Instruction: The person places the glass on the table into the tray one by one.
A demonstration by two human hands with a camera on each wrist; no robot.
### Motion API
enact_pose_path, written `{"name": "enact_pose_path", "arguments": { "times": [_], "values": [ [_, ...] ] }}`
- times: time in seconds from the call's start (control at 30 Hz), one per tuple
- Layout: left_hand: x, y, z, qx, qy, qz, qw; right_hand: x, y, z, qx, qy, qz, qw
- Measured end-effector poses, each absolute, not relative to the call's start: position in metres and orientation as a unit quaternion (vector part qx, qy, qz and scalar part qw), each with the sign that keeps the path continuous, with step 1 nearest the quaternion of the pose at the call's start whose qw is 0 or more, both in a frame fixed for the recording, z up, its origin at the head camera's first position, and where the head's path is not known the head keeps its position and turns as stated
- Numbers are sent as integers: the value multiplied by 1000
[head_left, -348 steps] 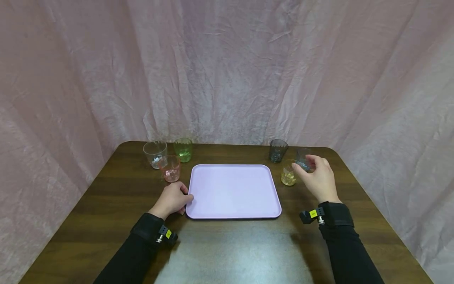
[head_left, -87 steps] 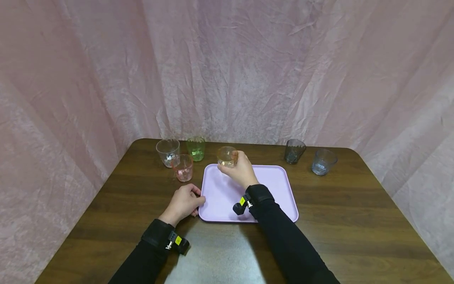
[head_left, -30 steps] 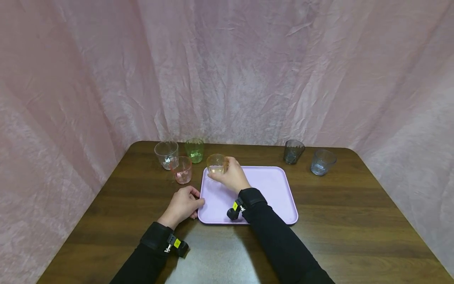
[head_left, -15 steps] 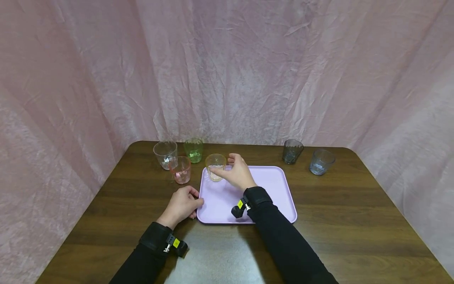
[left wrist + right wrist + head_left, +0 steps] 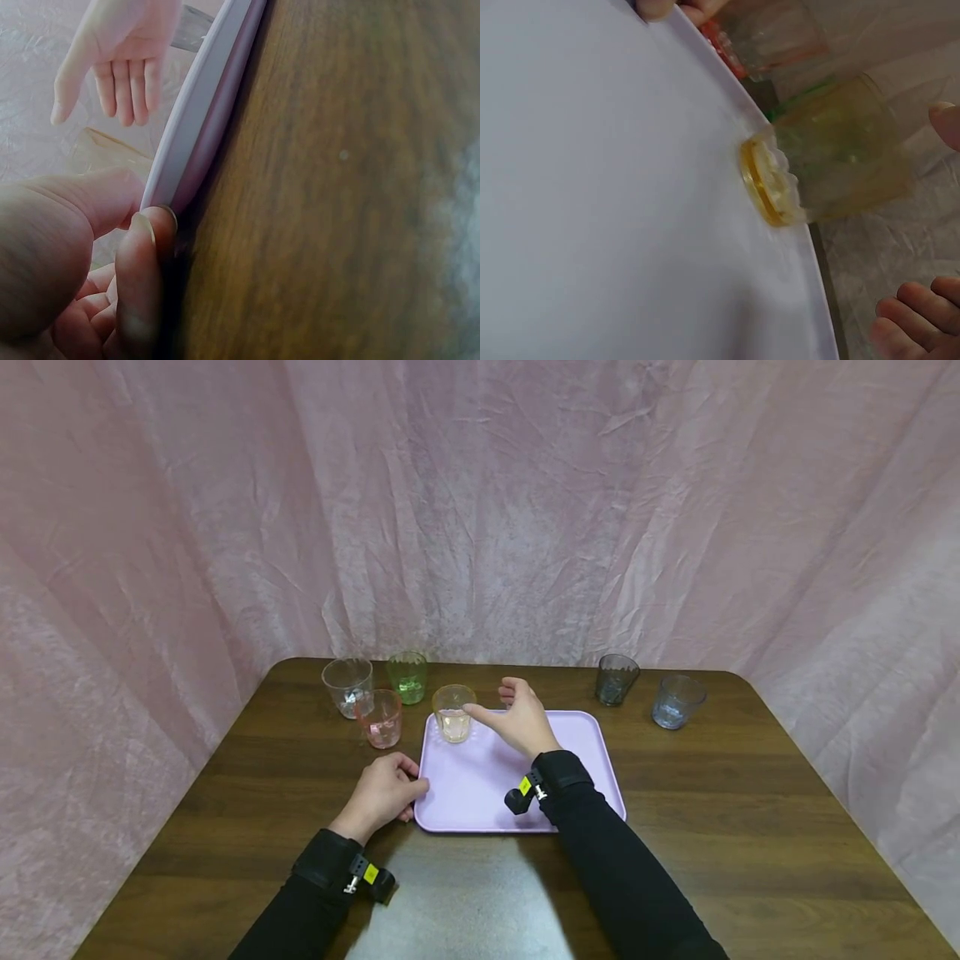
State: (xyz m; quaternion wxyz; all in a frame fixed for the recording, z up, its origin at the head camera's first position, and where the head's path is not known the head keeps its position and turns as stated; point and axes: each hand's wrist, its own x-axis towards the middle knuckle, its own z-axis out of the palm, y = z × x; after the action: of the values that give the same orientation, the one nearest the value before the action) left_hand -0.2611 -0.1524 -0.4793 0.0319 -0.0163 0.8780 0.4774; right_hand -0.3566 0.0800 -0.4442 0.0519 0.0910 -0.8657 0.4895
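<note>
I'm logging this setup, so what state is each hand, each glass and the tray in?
Tray: flat on the table
Left hand: pinching the tray's edge
Right hand: open, holding nothing
Yellow glass: upright on tray
Pink glass: upright on table
Green glass: upright on table
Clear glass: upright on table
Dark grey glass: upright on table
Blue glass: upright on table
</note>
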Motion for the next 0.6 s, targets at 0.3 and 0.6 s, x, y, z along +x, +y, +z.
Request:
{"name": "enact_pose_path", "arguments": {
  "times": [0.3, 0.6],
  "values": [
    [-258, -152, -479, -28, 878, 477, 40, -359, 95, -436, 77, -862, 497, 56],
    [-261, -151, -476, -21, 880, 474, 32, -362, 116, -424, 54, -859, 506, 65]
  ]
}}
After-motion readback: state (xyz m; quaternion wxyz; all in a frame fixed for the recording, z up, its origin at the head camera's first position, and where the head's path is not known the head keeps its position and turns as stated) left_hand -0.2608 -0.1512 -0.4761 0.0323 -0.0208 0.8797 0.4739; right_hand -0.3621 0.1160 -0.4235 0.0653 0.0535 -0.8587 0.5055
